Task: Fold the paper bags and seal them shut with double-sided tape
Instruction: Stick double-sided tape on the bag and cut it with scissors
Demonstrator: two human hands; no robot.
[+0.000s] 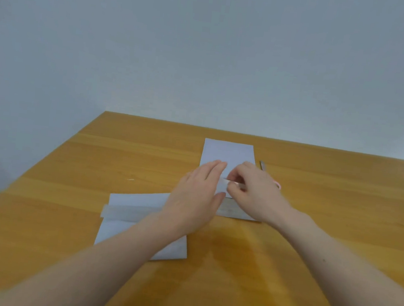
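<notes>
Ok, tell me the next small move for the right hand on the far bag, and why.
Probably peel the strip on along the fold: the right hand pinches a thin tape strip at the far bag, while the left hand lies flat, pinning it.

We see soft, even light with no hard glare; the wooden table carries a dull sheen and a faint shadow near us, between the forearms. The whole picture is slightly soft, blurrier toward the near left corner, where wide-angle distortion bends the table's edge.
</notes>
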